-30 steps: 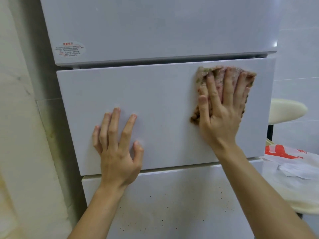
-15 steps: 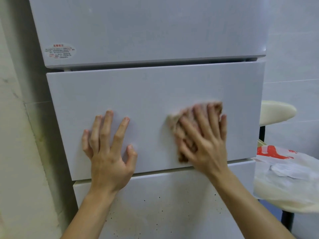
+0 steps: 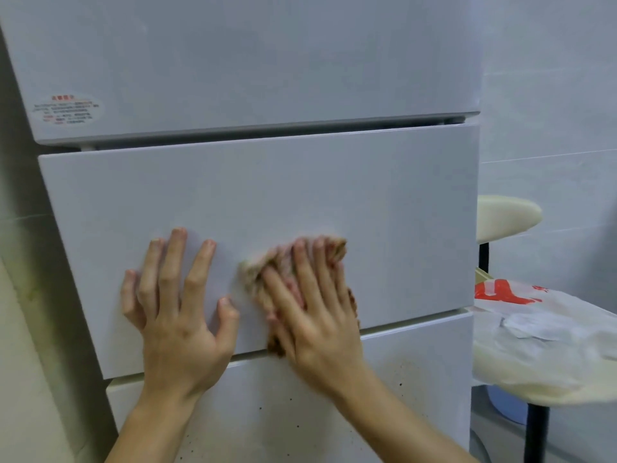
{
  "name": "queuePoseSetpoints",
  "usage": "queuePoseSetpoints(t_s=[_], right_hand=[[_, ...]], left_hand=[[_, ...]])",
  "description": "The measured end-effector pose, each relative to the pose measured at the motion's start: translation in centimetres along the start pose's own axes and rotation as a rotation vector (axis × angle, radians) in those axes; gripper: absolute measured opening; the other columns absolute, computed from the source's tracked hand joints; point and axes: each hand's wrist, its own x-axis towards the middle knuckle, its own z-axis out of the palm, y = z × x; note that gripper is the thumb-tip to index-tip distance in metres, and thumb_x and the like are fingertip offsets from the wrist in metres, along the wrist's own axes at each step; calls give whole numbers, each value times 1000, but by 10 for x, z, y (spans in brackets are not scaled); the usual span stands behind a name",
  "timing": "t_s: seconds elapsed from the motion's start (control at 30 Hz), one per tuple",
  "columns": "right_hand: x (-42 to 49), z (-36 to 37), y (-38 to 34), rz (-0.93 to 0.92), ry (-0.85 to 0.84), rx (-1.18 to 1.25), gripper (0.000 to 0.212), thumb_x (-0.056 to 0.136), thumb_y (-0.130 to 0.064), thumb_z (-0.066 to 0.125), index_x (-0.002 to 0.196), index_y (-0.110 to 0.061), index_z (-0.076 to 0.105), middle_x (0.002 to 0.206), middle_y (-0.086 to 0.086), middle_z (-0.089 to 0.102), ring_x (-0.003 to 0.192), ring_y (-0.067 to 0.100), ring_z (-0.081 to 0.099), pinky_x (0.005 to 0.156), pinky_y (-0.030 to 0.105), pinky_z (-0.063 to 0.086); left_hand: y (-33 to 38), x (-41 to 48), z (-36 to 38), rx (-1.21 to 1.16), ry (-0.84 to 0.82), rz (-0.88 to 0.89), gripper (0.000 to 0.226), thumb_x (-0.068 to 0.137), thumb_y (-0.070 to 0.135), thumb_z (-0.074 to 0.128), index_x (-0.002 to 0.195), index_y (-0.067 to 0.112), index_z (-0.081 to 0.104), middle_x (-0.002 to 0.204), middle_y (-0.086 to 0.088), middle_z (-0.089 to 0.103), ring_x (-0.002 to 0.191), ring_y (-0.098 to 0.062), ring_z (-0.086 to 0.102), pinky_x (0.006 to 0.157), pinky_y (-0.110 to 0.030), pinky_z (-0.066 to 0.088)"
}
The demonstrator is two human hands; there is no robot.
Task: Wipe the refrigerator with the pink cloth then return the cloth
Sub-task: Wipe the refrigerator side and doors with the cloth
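My right hand [image 3: 317, 322] presses the pink cloth [image 3: 257, 282] flat against the refrigerator [image 3: 334, 78], fingers straight and spread, low on the middle drawer front [image 3: 384, 212] near the frame's centre. My left hand [image 3: 177, 312] rests just left of it, fingers splayed flat on the same panel.

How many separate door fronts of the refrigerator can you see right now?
3: the top door bearing the sticker, the middle front behind the pink cloth, the speckled bottom front. More may lie out of frame.
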Motion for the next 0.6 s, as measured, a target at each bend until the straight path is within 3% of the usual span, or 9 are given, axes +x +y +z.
queuePoseSetpoints(t_s=[0.13,0.2,0.27,0.33,0.43,0.53,0.6], right_hand=[[-39,-4,9,-179,-77,-66,55,105,-31,54,158,-22,44,168,15,31,159,34,25,131,48,15],[-37,-11,27,-170,-63,-84,59,101,-22,58,158,-17,43,166,16,34,157,37,28,130,50,16],[-33,-20,55,19,-2,-88,56,102,-19,50,157,-11,42,166,22,33,157,40,24,129,55,15],[-36,-31,91,314,84,-99,56,108,-24,39,160,-5,35,168,25,25,159,42,17,131,55,6],[-49,-46,130,707,203,-61,62,112,-35,27,165,-5,18,174,18,12,162,34,6,130,57,1],[-47,-43,125,916,290,74,65,111,-43,22,168,-14,8,176,11,3,163,27,-1,131,55,2],[-36,-38,112,935,316,48,64,112,-41,22,167,-12,8,175,15,1,162,31,-3,131,55,0]], left_hand=[[1,1,-4,-11,-29,-6,72,88,34,51,158,16,42,171,-10,26,159,-33,18,126,-60,11],[1,2,-5,-12,-36,-1,72,89,34,51,157,16,43,170,-10,26,159,-33,18,127,-58,10],[0,3,-6,-21,-36,6,70,90,36,51,157,16,44,170,-10,27,159,-33,19,127,-57,10],[0,3,-6,-26,-36,8,69,91,37,50,157,17,43,170,-10,27,159,-33,19,127,-58,10],[2,3,-6,-24,-34,-8,69,91,34,51,157,16,43,170,-10,27,159,-32,18,127,-58,11],[6,2,-4,-38,-23,-29,70,90,32,53,157,16,43,170,-10,27,159,-32,18,127,-58,10],[8,2,-2,-48,-17,-37,70,90,32,52,157,15,42,170,-10,26,159,-32,17,128,-57,9]])
